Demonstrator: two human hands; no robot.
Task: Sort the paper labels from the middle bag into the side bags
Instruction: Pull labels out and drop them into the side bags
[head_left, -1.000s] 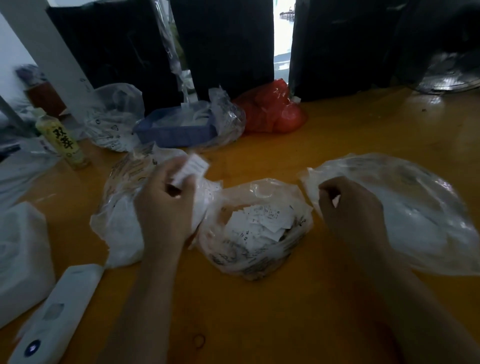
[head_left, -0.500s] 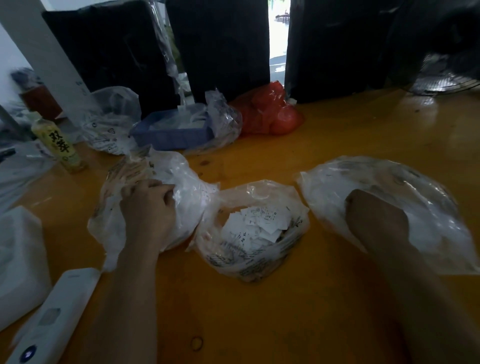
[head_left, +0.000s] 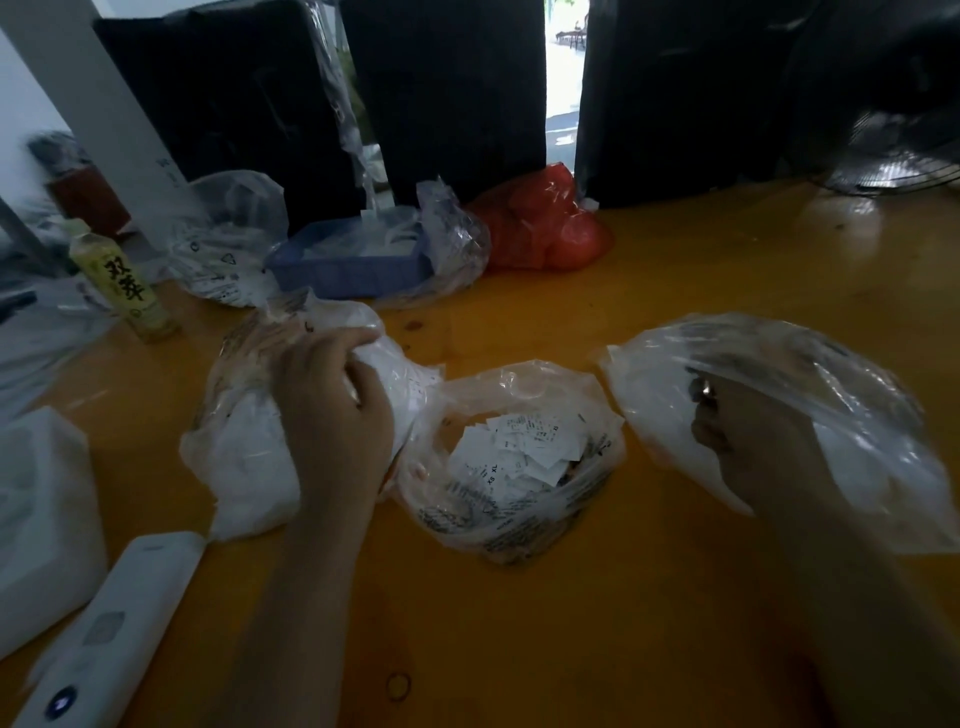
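Left hand rests on top of the left bag, and its grip is curled onto the plastic. Next to it sits the middle bag, open, with white paper labels piled inside. On the other side, the right hand is inside the right bag; I cannot tell if its grip is apart or together. All three bags lie on the yellow table.

Green-label bottle; blue tray; red bag; fan
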